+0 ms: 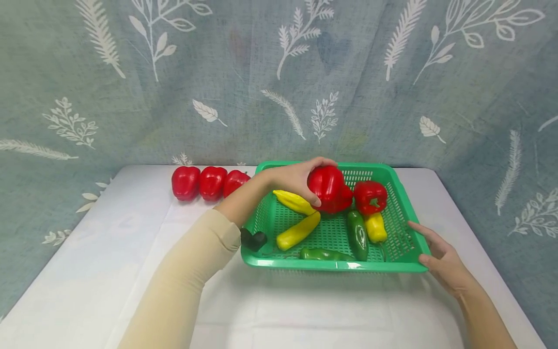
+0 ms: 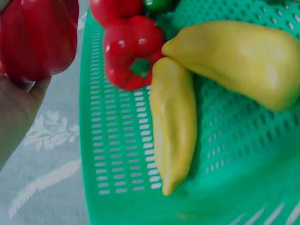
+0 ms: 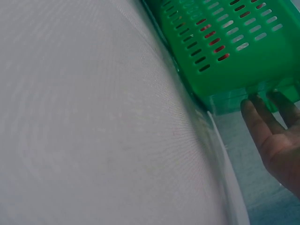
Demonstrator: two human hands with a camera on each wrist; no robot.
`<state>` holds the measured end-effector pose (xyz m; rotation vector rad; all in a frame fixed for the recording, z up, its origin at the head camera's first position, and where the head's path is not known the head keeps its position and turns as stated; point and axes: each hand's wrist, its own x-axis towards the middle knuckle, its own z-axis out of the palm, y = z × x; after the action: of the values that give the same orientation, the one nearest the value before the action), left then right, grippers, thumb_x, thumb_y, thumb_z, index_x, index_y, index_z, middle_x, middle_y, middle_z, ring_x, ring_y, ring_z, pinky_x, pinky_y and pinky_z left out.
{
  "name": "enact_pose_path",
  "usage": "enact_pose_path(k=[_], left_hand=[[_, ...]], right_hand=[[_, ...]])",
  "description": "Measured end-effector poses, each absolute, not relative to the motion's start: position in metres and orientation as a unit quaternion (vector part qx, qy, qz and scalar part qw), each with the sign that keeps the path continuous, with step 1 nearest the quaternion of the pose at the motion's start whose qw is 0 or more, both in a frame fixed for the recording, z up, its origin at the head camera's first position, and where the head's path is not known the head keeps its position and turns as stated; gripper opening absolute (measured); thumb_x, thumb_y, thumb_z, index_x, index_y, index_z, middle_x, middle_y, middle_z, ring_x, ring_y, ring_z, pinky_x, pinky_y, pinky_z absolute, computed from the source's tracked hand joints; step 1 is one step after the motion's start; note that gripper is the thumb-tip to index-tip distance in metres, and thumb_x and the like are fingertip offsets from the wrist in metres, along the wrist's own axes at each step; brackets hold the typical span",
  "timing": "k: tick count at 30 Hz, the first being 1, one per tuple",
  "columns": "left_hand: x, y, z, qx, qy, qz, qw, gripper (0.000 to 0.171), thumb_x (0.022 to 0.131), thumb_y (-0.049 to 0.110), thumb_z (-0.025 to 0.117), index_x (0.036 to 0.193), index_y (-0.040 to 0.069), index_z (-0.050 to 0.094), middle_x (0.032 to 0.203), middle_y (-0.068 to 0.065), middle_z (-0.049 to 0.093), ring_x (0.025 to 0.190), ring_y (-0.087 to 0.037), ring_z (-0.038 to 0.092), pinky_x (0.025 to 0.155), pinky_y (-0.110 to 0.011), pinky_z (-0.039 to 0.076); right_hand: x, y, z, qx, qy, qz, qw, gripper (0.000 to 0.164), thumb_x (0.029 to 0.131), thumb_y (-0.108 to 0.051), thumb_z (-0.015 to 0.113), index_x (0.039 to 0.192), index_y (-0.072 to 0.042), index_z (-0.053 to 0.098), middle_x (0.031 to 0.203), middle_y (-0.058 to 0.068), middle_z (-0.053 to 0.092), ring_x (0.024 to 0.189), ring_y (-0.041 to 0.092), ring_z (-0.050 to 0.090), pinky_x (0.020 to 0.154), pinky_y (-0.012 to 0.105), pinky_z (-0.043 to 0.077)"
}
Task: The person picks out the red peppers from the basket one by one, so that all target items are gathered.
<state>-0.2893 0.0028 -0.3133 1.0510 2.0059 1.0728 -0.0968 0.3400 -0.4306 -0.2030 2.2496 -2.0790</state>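
Note:
My left hand [image 1: 301,179] grips a large red bell pepper [image 1: 323,186] over the back of the green basket [image 1: 398,194]. In the left wrist view the held bell pepper [image 2: 40,37] shows beside the basket's rim, the thumb against its underside. My right hand [image 1: 444,259] touches the basket's right rim near the front corner, thumb and a finger at the edge. Seen from the right wrist, its fingers [image 3: 258,119] are fairly straight and spread, their tips at the rim. Behind the held pepper, another red pepper [image 1: 344,198] is partly hidden.
The basket also holds a red bell pepper [image 1: 370,196], long yellow peppers [image 1: 298,231], a smaller yellow pepper [image 1: 376,228] and green peppers [image 1: 358,236]. Several red bell peppers [image 1: 186,183] stand in a row on the white table [image 1: 109,232], left of the basket. A patterned cloth [image 1: 244,72] hangs behind.

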Motion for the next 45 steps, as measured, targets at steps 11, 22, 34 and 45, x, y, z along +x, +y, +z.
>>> enact_pose_path(k=[11, 22, 34, 45], left_hand=[[-0.287, -0.028, -0.285, 0.385, 0.781, 0.41, 0.271, 0.09, 0.067, 0.012, 0.077, 0.143, 0.02, 0.029, 0.136, -0.002, 0.041, 0.12, -0.023, 0.045, 0.087, -0.035, 0.053], [-0.284, -0.068, -0.277, 0.358, 0.812, 0.395, 0.236, 0.089, 0.069, 0.017, 0.077, 0.144, 0.025, 0.031, 0.135, 0.0, 0.044, 0.12, -0.022, 0.044, 0.089, -0.038, 0.052], [-0.273, -0.113, -0.27, 0.36, 0.826, 0.394, 0.184, 0.092, 0.068, 0.017, 0.08, 0.145, 0.026, 0.03, 0.141, 0.002, 0.037, 0.127, -0.024, 0.037, 0.089, -0.043, 0.052], [-0.264, -0.164, -0.279, 0.301, 0.844, 0.406, 0.176, 0.094, 0.066, 0.013, 0.081, 0.145, 0.025, 0.031, 0.137, -0.003, 0.039, 0.126, -0.029, 0.039, 0.085, -0.043, 0.054]], right_hand=[[-0.097, 0.34, -0.432, -0.071, 0.732, -0.677, 0.033, 0.059, 0.092, -0.012, 0.059, 0.145, -0.023, 0.038, 0.142, -0.015, 0.028, 0.115, -0.004, 0.047, 0.085, 0.017, 0.05], [-0.096, 0.341, -0.432, -0.067, 0.731, -0.678, 0.033, 0.057, 0.092, -0.013, 0.058, 0.145, -0.024, 0.038, 0.144, -0.013, 0.027, 0.116, -0.004, 0.046, 0.085, 0.016, 0.049], [-0.096, 0.34, -0.432, -0.074, 0.727, -0.682, 0.032, 0.057, 0.093, -0.011, 0.057, 0.145, -0.023, 0.038, 0.142, -0.017, 0.029, 0.116, -0.004, 0.047, 0.086, 0.016, 0.048], [-0.094, 0.339, -0.431, -0.052, 0.75, -0.658, 0.038, 0.061, 0.092, -0.015, 0.059, 0.147, -0.025, 0.034, 0.152, -0.007, 0.021, 0.118, -0.011, 0.038, 0.087, 0.011, 0.044]])
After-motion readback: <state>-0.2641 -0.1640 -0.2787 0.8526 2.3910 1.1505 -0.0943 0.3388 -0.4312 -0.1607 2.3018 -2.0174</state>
